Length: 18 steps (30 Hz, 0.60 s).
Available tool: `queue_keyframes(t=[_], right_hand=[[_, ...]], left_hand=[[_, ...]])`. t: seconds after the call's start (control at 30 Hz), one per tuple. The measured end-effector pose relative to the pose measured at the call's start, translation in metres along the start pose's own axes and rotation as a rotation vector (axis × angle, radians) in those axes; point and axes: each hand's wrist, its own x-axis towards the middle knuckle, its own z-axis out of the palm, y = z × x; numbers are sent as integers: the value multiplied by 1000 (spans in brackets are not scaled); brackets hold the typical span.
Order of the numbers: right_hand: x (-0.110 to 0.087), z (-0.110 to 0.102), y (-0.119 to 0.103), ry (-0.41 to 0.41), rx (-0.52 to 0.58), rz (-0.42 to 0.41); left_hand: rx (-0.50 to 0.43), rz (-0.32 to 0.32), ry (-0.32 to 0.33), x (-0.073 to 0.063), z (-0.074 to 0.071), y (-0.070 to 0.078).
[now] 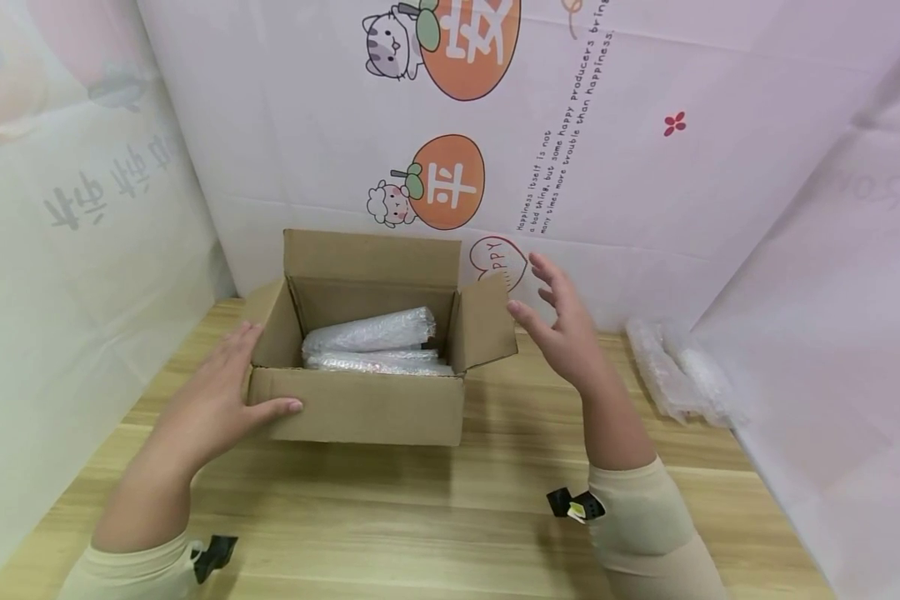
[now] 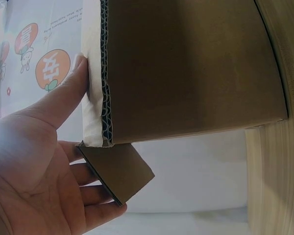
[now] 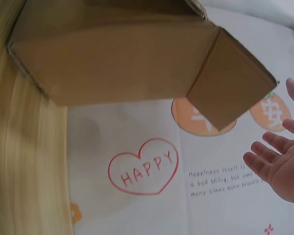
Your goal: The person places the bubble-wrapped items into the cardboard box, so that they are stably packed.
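Note:
A brown cardboard box (image 1: 360, 408) stands on the wooden table with its flaps spread outward. Inside lie several bubble-wrapped bundles (image 1: 371, 333), their contents hidden by the wrap. At the box's left front corner is my left hand (image 1: 210, 400), its extended thumb lying on the front flap. In the left wrist view, the fingers (image 2: 90, 193) of that hand rest along the left side flap (image 2: 120, 171). My right hand (image 1: 566, 333) hovers beside the right flap (image 1: 487, 321), fingers loosely spread and holding nothing.
Clear bubble-wrapped pieces (image 1: 678, 375) lie at the right edge of the table (image 1: 390, 517). White printed sheets enclose the left, back and right sides, and the back sheet (image 1: 607, 167) rises close behind the box.

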Motion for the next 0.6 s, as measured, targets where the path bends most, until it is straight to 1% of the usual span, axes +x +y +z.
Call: queue_keyframes(t=[0.2, 0.3, 0.5, 0.6], right_hand=[[-6, -11, 12, 43, 5, 44], [-10, -19, 20, 66, -20, 86], [-17, -39, 42, 78, -133, 202], [-21, -50, 56, 75, -180, 239]], left_hand=[[-6, 0, -5, -1, -1, 1], [-8, 0, -8, -1, -2, 1], [-6, -3, -15, -1, -3, 1], [-11, -7, -22, -1, -3, 1]])
